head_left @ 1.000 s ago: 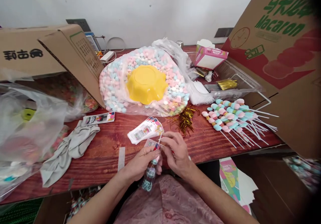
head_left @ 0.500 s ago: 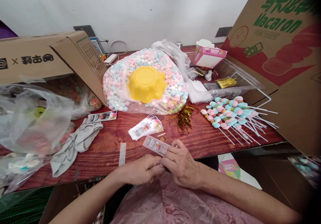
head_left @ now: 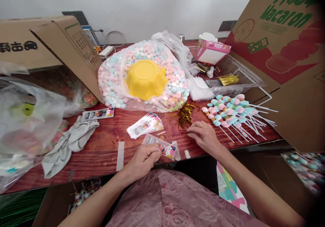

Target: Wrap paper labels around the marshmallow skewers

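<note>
Gold foil ties lie in a loose tangle on a reddish wooden table, just beyond the fingertips of a worker's right hand. That hand is loosely bent, thumb and forefinger drawn close together; whether a strand is pinched between them is too small to tell. At near centre, the left hand is curled tight, thumb pressed against the fingers, gripping a printed packet whose colourful end juts out to the right with a white stick. The rest of what the fist covers is hidden. Another clear packet lies flat just beyond the knuckles, and a fanned stack of printed sleeves sits behind it. At right, pastel candy skewers are heaped near the table's edge, white sticks pointing outward, in front of a clear plastic tray. Behind the ties, a yellow bowl rests upside down on a large bag of pink, blue and white sweets. A grey cloth lies crumpled at left.
</note>
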`<state>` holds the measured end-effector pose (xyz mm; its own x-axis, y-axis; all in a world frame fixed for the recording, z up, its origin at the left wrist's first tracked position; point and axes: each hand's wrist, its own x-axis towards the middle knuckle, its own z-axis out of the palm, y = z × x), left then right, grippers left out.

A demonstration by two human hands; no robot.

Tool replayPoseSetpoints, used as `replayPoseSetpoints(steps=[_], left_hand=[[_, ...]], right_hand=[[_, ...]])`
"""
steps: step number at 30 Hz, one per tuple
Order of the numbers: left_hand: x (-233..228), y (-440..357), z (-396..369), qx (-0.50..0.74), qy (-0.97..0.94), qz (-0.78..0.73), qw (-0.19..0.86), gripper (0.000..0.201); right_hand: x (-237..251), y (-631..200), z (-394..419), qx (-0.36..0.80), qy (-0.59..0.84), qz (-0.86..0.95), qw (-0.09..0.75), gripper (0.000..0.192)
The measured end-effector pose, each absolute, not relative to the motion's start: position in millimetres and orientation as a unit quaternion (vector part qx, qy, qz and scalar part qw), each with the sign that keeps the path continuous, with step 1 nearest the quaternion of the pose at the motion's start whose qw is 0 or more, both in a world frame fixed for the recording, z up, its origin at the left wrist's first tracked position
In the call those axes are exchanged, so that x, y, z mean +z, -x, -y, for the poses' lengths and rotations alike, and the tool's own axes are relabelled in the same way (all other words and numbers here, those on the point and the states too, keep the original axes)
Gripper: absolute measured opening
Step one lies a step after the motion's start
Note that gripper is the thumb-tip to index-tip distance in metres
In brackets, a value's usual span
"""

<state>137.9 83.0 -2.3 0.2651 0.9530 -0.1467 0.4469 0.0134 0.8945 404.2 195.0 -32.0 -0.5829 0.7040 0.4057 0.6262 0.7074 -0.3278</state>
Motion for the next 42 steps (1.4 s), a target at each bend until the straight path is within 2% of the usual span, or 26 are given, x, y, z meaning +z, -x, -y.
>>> replayPoseSetpoints(steps=[2,5,12,17,24,26,31,36,39,42], left_hand=[[-2,-143,-88,0.298,-0.542,-0.532,0.579,0.036],[-1,-152,-92,0.322,-0.429,-0.529,0.658,0.032],[-4,-158,-97,0.345,-0.336,-0.536,0.694,0.031],[0,-160,-101,0.371,-0.305,-0.516,0.709,0.028],[15,-172,-110,0.391,-0.297,-0.446,0.748,0.025],[15,-178,-115,0.405,-0.313,-0.455,0.728,0.022],[10,-191,-136,0.454,-0.459,-0.476,0.597,0.014],[13,-187,-147,0.424,-0.607,-0.435,0.512,0.025],[20,-177,-141,0.391,-0.597,-0.429,0.553,0.024],[22,-169,-133,0.363,-0.540,-0.417,0.635,0.024]], right_hand=[[-45,-414,-210,0.065,0.363,0.899,0.234,0.016],[-57,-414,-216,0.068,0.350,0.913,0.197,0.021],[-41,-416,-208,0.062,0.381,0.909,0.153,0.021],[-18,-420,-214,0.069,0.456,0.886,0.050,0.016],[14,-414,-240,0.119,0.464,0.877,-0.034,0.017],[20,-411,-239,0.150,0.454,0.878,-0.015,0.023],[30,-395,-214,0.272,0.397,0.870,0.103,0.041],[31,-379,-191,0.473,0.358,0.781,0.195,0.044],[26,-368,-185,0.550,0.351,0.709,0.270,0.043],[22,-355,-182,0.543,0.333,0.710,0.301,0.040]])
